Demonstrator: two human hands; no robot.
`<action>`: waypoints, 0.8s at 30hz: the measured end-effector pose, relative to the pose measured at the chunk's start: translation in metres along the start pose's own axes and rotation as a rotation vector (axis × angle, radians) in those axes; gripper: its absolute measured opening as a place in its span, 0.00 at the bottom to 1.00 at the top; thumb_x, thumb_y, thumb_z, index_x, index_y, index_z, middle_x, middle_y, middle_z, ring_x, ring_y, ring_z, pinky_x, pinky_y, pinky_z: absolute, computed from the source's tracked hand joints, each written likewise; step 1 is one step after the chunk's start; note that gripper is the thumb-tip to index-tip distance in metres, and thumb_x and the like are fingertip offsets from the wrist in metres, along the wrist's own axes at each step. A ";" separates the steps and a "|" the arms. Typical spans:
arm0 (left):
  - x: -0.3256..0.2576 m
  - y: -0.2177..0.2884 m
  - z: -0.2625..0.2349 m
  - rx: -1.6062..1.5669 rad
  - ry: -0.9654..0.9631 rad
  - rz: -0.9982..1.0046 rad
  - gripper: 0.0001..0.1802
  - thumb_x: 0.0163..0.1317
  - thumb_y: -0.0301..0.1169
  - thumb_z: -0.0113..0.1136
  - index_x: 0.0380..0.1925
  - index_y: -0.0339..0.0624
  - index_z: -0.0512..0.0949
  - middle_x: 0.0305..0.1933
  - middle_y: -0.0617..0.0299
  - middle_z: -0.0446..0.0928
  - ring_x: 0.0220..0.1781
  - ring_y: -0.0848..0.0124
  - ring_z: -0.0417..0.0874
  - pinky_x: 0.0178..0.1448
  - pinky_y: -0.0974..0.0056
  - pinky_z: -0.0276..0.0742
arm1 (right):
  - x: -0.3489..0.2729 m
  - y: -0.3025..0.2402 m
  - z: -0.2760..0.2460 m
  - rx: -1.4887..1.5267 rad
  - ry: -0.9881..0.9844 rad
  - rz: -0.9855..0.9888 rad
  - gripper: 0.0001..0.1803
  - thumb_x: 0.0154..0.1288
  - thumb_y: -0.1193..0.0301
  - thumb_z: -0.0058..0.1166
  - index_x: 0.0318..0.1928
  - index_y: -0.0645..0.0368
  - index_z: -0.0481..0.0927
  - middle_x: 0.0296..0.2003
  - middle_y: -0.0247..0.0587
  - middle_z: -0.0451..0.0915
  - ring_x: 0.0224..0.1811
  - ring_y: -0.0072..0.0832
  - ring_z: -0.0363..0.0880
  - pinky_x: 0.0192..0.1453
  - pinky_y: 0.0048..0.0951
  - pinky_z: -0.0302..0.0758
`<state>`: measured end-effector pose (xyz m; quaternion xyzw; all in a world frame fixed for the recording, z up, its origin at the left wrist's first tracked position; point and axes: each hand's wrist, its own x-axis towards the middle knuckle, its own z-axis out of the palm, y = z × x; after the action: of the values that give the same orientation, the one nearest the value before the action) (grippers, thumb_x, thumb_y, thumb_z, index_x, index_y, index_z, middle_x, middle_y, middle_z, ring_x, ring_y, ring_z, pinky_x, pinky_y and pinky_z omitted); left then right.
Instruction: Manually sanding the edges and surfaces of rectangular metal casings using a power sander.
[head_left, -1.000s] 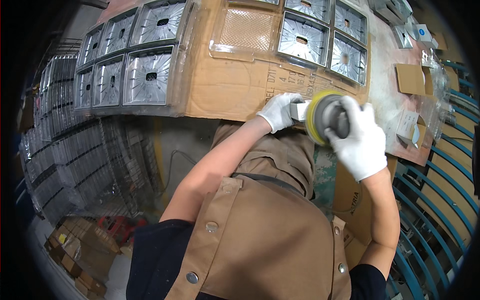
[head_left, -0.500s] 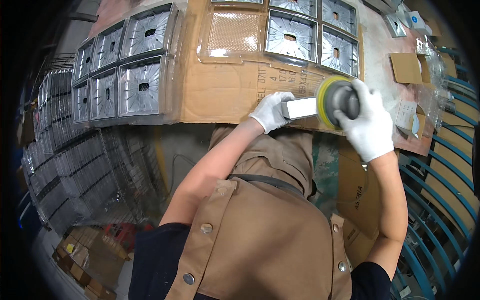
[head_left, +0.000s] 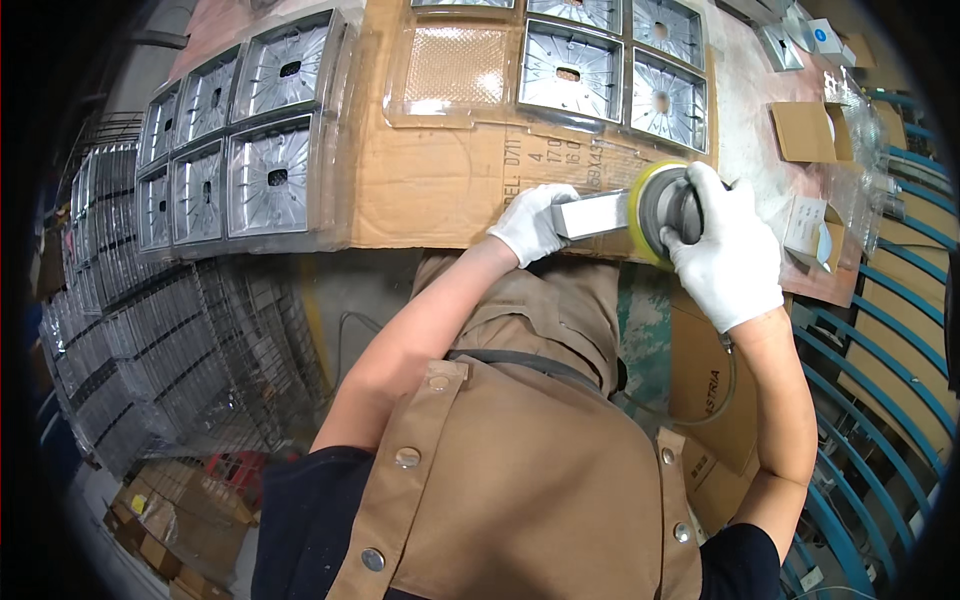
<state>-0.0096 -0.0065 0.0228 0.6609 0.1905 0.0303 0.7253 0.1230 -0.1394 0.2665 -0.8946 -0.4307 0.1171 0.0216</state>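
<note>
My white-gloved left hand [head_left: 532, 224] grips one end of a square silver metal housing [head_left: 594, 214], held tilted above the cardboard near the table's front edge. In my gloved right hand [head_left: 730, 250] is a round grey sander [head_left: 672, 210] with a yellow-rimmed pad, fingers wrapped over its top. The pad's edge meets the right end of the housing; whether it presses on the face cannot be made out. A thin hose [head_left: 725, 385] hangs below my right wrist.
Clear plastic trays with silver housings [head_left: 275, 175] stand at left and more housings [head_left: 572, 72] lie at the back, beside a vacant tray pocket [head_left: 458, 65]. Small open boxes [head_left: 812, 132] sit at right. Stacked trays [head_left: 150, 340] fill the lower left; blue curved bars [head_left: 870, 400] run at right.
The housing has tilted slightly, showing more of its side, and the sander has shifted a little down along its right end. The whole view has drifted slightly. Both hands keep their hold.
</note>
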 end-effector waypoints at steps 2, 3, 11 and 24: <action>0.002 -0.012 0.000 0.005 0.023 0.142 0.08 0.71 0.33 0.55 0.39 0.44 0.81 0.39 0.63 0.82 0.43 0.68 0.85 0.48 0.58 0.83 | 0.001 -0.012 -0.003 0.002 -0.013 0.001 0.34 0.55 0.69 0.71 0.62 0.45 0.71 0.45 0.56 0.74 0.41 0.58 0.81 0.47 0.48 0.81; 0.004 -0.004 0.001 0.003 0.009 0.143 0.08 0.71 0.33 0.55 0.39 0.44 0.81 0.39 0.63 0.82 0.43 0.68 0.85 0.48 0.58 0.83 | -0.001 -0.019 -0.005 -0.013 -0.068 -0.002 0.34 0.55 0.69 0.71 0.63 0.45 0.71 0.46 0.56 0.74 0.41 0.58 0.81 0.47 0.48 0.81; 0.001 0.008 0.001 0.288 0.039 0.204 0.15 0.49 0.26 0.73 0.38 0.42 0.82 0.37 0.54 0.84 0.43 0.60 0.86 0.48 0.60 0.82 | 0.002 -0.008 0.000 -0.002 -0.038 -0.007 0.35 0.55 0.68 0.71 0.63 0.45 0.71 0.46 0.60 0.73 0.42 0.60 0.82 0.48 0.49 0.81; 0.002 0.008 0.002 0.357 0.039 0.163 0.18 0.47 0.25 0.75 0.40 0.42 0.81 0.39 0.53 0.83 0.43 0.58 0.86 0.49 0.60 0.81 | -0.001 -0.028 -0.003 -0.032 -0.098 0.005 0.35 0.56 0.67 0.70 0.64 0.45 0.71 0.47 0.60 0.74 0.43 0.60 0.82 0.48 0.49 0.81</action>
<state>-0.0057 -0.0072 0.0299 0.7916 0.1527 0.0671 0.5878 0.1020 -0.1224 0.2739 -0.8892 -0.4307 0.1539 -0.0143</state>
